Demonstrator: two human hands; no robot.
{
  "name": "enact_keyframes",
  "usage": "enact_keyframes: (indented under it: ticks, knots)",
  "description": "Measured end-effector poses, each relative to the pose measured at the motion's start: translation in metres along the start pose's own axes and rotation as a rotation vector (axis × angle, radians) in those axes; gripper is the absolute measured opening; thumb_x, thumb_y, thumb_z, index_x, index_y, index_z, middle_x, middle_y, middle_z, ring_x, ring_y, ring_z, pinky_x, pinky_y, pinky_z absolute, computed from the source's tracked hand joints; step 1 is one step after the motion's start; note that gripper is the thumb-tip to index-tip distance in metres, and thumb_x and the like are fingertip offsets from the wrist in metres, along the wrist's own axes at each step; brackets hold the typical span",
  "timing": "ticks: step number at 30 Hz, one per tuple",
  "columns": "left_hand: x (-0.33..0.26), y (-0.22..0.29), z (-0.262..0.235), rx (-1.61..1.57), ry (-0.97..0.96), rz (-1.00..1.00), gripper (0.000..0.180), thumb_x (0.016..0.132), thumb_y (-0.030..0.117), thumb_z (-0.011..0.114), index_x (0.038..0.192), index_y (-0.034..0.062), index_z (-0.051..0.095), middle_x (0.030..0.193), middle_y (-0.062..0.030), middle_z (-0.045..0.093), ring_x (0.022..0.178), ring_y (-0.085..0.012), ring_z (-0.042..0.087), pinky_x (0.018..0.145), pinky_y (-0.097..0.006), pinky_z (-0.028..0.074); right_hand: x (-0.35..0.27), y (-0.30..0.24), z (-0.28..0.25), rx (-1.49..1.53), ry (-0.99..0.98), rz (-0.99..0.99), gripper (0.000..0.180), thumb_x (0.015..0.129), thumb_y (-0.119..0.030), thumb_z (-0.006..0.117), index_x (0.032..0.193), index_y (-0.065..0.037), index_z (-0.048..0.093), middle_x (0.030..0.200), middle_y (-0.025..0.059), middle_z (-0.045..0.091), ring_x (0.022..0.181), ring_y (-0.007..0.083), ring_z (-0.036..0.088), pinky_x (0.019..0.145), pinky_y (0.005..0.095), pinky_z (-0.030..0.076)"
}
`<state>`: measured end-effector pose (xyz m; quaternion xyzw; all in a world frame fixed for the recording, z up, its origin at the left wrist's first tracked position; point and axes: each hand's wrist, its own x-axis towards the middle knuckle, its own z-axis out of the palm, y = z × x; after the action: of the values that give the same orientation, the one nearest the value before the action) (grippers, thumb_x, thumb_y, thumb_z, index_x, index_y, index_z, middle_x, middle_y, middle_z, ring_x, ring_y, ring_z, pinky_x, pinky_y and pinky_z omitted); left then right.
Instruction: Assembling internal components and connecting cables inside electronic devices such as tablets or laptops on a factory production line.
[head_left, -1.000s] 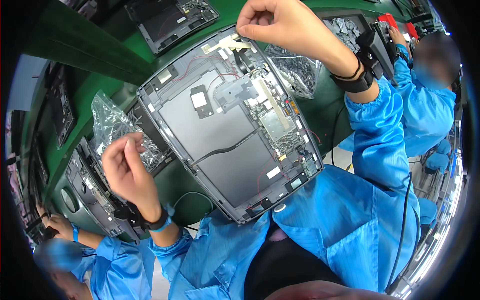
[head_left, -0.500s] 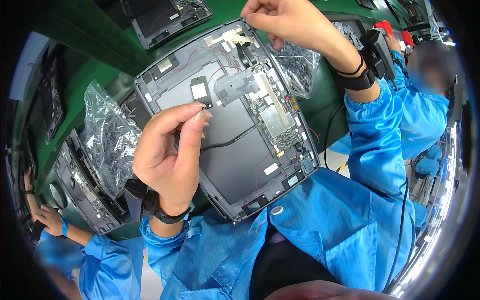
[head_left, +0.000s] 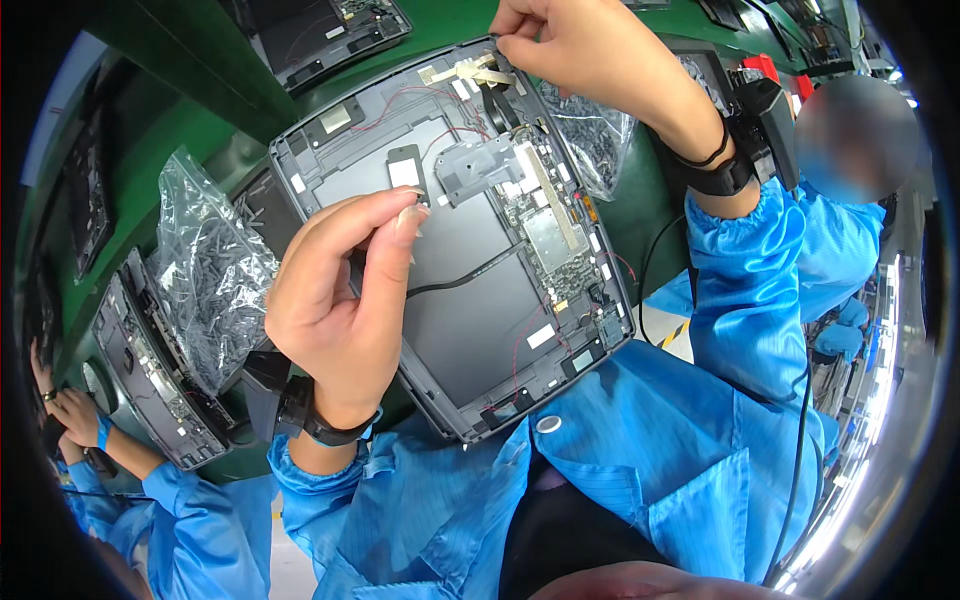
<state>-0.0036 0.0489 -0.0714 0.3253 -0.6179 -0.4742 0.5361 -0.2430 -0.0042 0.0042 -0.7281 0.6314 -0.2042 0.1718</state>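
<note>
The open laptop base (head_left: 455, 235) is lying tilted, its long axis running from lower right up to the far left. The left hand (head_left: 340, 300) is hovering over its middle, thumb and forefinger pinching something too small to tell. The right hand (head_left: 590, 50) is pinching the gold tape strip (head_left: 470, 70) at the far edge

Bright, even light; strong fisheye edge distortion.
</note>
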Motion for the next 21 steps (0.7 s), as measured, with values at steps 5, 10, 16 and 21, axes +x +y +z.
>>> enact_keyframes:
  ticks: [5, 10, 16, 21]
  knots:
    - [-0.002, -0.005, 0.0, -0.005, 0.007, 0.005, 0.017, 0.084, -0.007, 0.067, 0.101, -0.0047, 0.067, 0.093, -0.0127, 0.068, 0.079, -0.0146, 0.064, 0.07, -0.023, 0.05, -0.002, -0.009, -0.002, -0.003, -0.012, 0.09, 0.018, 0.074, -0.01, 0.062, 0.08, 0.008, 0.063, 0.069, 0.0219, 0.063, 0.066, 0.0306, 0.066, 0.061, 0.036, 0.051]
    - [-0.002, -0.004, -0.001, -0.004, 0.016, 0.024, 0.018, 0.085, -0.008, 0.065, 0.103, -0.0046, 0.067, 0.093, -0.013, 0.068, 0.079, -0.0142, 0.064, 0.068, -0.023, 0.051, 0.003, -0.003, 0.004, -0.072, 0.011, -0.006, 0.018, 0.074, -0.01, 0.062, 0.079, 0.007, 0.061, 0.07, 0.023, 0.063, 0.065, 0.0313, 0.066, 0.06, 0.0367, 0.05]
    - [0.004, 0.001, 0.001, -0.02, 0.025, 0.001, 0.02, 0.088, -0.007, 0.06, 0.108, -0.0061, 0.065, 0.095, -0.014, 0.068, 0.079, -0.0149, 0.066, 0.065, -0.023, 0.053, -0.002, -0.007, 0.0, 0.102, 0.046, 0.074, 0.015, 0.074, -0.006, 0.062, 0.082, 0.007, 0.061, 0.07, 0.0196, 0.063, 0.063, 0.0296, 0.064, 0.058, 0.0338, 0.049]
    - [0.025, 0.02, -0.006, -0.141, -0.056, -0.142, 0.029, 0.091, -0.002, 0.059, 0.119, -0.0079, 0.056, 0.097, -0.0186, 0.069, 0.081, -0.0168, 0.067, 0.067, -0.025, 0.055, -0.025, -0.028, 0.005, 0.238, 0.24, -0.092, 0.013, 0.08, -0.009, 0.067, 0.089, 0.0, 0.066, 0.074, 0.0091, 0.064, 0.064, 0.0168, 0.061, 0.058, 0.027, 0.048]
